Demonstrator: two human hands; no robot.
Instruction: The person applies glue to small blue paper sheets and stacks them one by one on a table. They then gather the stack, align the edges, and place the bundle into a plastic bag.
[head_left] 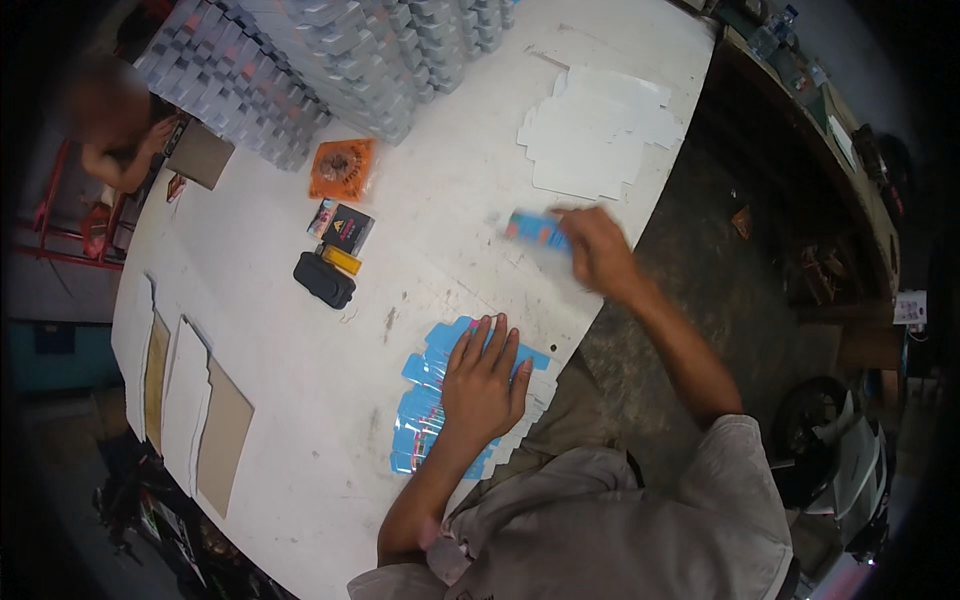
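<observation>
My left hand [484, 385] lies flat, fingers stretched out, on a fanned stack of flat blue printed carton blanks [415, 420] at the table's near edge. The blanks show stepped edges, with white undersides at the right. My right hand [600, 248] is raised to the right of them, closed on a small blue piece with orange patches [540, 230]. Motion smears that piece, so its exact kind cannot be made out. Beyond the right hand, a stack of white carton blanks [595, 130], plain side up, rests on the table.
Tall rows of stacked grey folded cartons [350, 60] fill the far left. Nearer stand an orange packet [342, 170], a dark box [348, 230], a yellow lighter [342, 260] and a black case [324, 280]. Cardboard sheets [222, 440] lie at left. Another person [115, 130] sits beyond.
</observation>
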